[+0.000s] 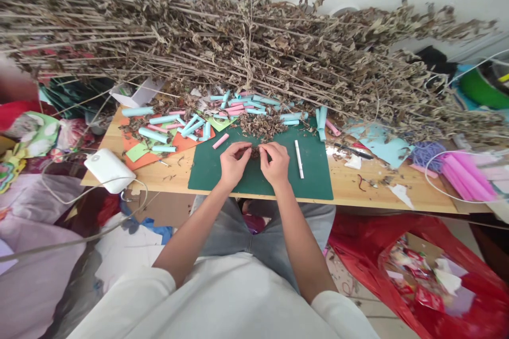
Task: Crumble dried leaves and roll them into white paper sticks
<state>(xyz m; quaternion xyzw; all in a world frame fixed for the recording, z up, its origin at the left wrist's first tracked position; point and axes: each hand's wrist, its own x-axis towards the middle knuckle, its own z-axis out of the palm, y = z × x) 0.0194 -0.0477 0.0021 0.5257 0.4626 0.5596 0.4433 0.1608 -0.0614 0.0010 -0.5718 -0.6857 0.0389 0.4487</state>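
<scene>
My left hand (234,164) and my right hand (275,163) face each other over a green cutting mat (314,169). Both are closed, thumb and fingertips pinched on a small clump of dried leaves (255,153) between them. The fingertips partly hide it. Just beyond the hands lies a heap of crumbled dried leaves (262,126). A pink paper tube (220,141) rests left of my left hand, and a white pen-like stick (299,159) lies right of my right hand.
Large bundles of dried stalks (222,37) stretch across the back. Several blue paper tubes (193,125) lie scattered on orange and green paper. A white power bank (109,170) with a cable sits at left. Below right hangs a red bag (358,243) of scraps.
</scene>
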